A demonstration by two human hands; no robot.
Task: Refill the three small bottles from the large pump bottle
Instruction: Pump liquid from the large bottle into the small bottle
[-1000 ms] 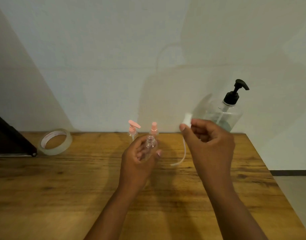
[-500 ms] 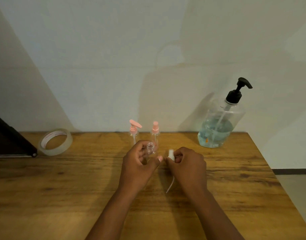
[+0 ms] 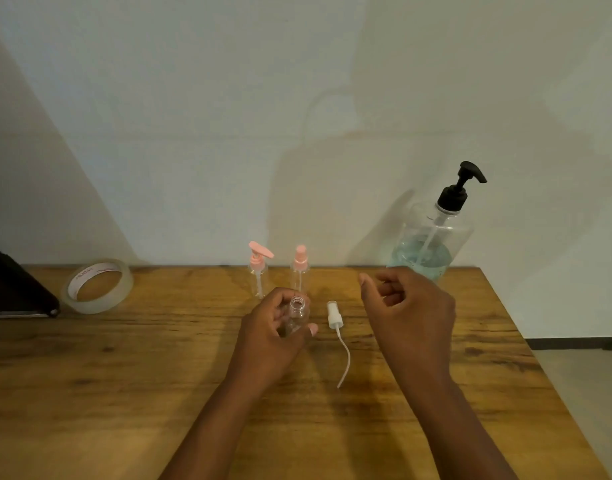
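My left hand (image 3: 275, 336) grips a small clear bottle (image 3: 296, 314) with its neck uncapped, held just above the wooden table (image 3: 89, 382). Its white spray cap with a long dip tube (image 3: 335, 318) lies on the table just right of that bottle. My right hand (image 3: 410, 315) hovers to the right of the cap, fingers loosely curled and holding nothing. Two more small clear bottles stand behind: one with a pink pump head (image 3: 258, 268), one with a pink spray head (image 3: 300, 268). The large pump bottle (image 3: 432, 233), black pump and blue liquid, stands at the back right against the wall.
A roll of clear tape (image 3: 98, 285) lies at the back left. A dark flat object (image 3: 13, 289) sits at the left edge. The table's right edge (image 3: 526, 344) drops off to the floor. A pale wall backs the table.
My right hand brought the white spray cap down from beside the bottle, laid it on the table and let go, then lifted away to the right. The left hand kept the bottle.
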